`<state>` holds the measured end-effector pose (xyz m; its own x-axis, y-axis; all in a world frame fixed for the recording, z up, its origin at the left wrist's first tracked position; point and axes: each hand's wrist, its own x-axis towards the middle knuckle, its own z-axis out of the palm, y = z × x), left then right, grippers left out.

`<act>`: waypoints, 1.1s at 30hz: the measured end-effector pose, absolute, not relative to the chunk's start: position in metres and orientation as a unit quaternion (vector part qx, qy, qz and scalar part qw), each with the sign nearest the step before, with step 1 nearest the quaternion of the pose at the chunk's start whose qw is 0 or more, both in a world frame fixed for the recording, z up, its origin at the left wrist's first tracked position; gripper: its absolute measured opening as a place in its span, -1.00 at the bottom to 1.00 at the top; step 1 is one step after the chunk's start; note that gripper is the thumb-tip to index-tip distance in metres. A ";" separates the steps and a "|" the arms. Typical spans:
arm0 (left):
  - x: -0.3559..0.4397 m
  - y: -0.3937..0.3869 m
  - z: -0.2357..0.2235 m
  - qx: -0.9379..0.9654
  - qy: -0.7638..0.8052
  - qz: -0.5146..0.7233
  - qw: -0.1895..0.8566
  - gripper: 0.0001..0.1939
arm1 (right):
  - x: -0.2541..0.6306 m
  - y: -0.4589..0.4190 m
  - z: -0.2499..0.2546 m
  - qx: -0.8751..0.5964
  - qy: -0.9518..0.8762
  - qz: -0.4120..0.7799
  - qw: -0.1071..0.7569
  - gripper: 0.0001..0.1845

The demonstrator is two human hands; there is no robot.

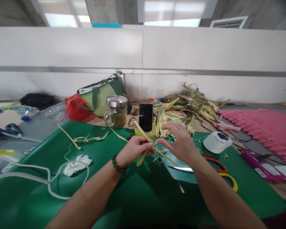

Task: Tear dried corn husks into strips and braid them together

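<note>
Crossed strips of dried corn husk are pinched between the thumb and fingers of my left hand, which wears a green bead bracelet. My right hand is beside the strips on the right, its fingers apart and its thumb close to the crossing. Whether that thumb touches a strip I cannot tell. Below my right hand lie scissors with one red and one yellow handle, partly hidden by my forearm. Just beyond my hands a phone stands upright by a yellow tape roll.
Corn husks are heaped at the back right. A lidded glass mug stands at the back, beside a green bag. White tissue and a white cable lie left on the green mat. A purple power strip is far right.
</note>
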<state>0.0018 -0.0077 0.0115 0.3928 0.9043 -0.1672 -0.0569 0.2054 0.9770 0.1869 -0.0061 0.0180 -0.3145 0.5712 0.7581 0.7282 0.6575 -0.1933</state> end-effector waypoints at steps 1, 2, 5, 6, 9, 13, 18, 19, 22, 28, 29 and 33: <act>0.001 -0.007 0.011 0.511 0.410 0.374 0.657 -0.69 | 0.188 -0.007 0.019 -0.400 -0.790 -0.113 0.450 -0.70; 0.001 -0.006 0.010 0.510 0.410 0.383 0.652 -0.70 | 0.189 -0.007 0.021 -0.387 -0.775 -0.139 0.479 -0.72; 0.000 -0.004 0.008 0.513 0.421 0.406 0.628 -0.72 | 0.189 -0.012 0.026 -0.289 -0.796 -0.158 0.509 -0.81; 0.000 -0.003 0.008 0.515 0.425 0.411 0.620 -0.72 | 0.187 -0.014 0.026 -0.250 -0.826 -0.143 0.485 -0.82; -0.001 -0.003 0.007 0.527 0.423 0.424 0.603 -0.72 | 0.178 -0.016 0.021 -0.207 -0.899 -0.106 0.372 -0.83; -0.001 -0.005 0.008 0.531 0.409 0.423 0.610 -0.68 | 0.166 -0.015 0.010 -0.243 -0.914 -0.127 0.299 -0.83; 0.002 -0.007 0.006 0.523 0.378 0.427 0.633 -0.66 | 0.160 -0.016 0.003 -0.246 -0.905 -0.194 0.286 -0.78; 0.003 -0.007 0.006 0.518 0.375 0.428 0.639 -0.65 | 0.160 -0.016 0.003 -0.237 -0.905 -0.205 0.287 -0.78; 0.003 -0.007 0.004 0.496 0.382 0.446 0.640 -0.63 | 0.159 -0.017 0.002 -0.201 -0.905 -0.220 0.302 -0.78; 0.000 -0.008 0.009 0.468 0.410 0.468 0.628 -0.65 | 0.159 -0.019 0.001 -0.167 -0.906 -0.203 0.331 -0.85; 0.000 -0.008 0.011 0.468 0.409 0.468 0.628 -0.66 | 0.159 -0.019 0.000 -0.168 -0.907 -0.196 0.333 -0.85; 0.000 -0.011 0.014 0.480 0.396 0.469 0.627 -0.68 | 0.160 -0.020 -0.001 -0.162 -0.903 -0.164 0.364 -0.91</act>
